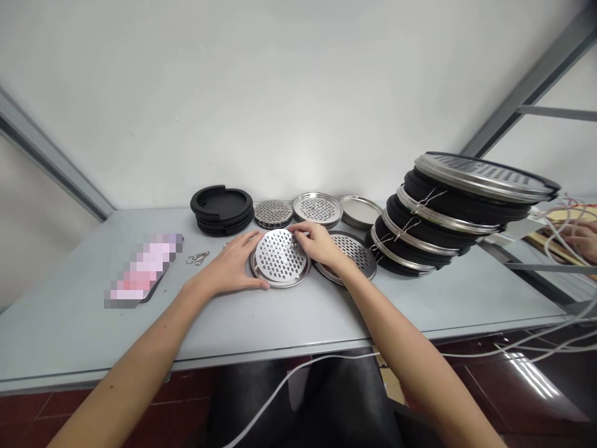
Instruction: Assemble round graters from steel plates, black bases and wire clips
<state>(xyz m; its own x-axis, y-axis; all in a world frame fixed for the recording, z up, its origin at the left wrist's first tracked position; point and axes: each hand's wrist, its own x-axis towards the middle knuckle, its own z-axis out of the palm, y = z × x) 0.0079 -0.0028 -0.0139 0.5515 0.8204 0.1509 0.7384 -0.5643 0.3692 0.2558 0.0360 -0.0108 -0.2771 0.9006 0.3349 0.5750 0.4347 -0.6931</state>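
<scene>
A round perforated metal disc (280, 256) lies over a shiny metal tray (284, 284) near the middle of the table. My left hand (236, 264) rests at the tray's left side, fingers spread, with nothing gripped in it. On the other side, my right hand (317, 242) pinches the disc's upper right edge between thumb and fingers. Just right of the tray, partly under my right wrist, sits a black-rimmed perforated disc (357, 252) on a stack. Behind are a pile of perforated discs (273, 213) and a rimmed metal tray with a perforated disc (318, 208).
Black rings (221, 208) are stacked at the back left, and metal rims (361, 210) at the back right. A tall leaning stack of wire-clipped units (433, 218) stands right. Wire clips (198, 257) and a phone (149, 267) lie left. Another person's hand (581, 239) shows far right.
</scene>
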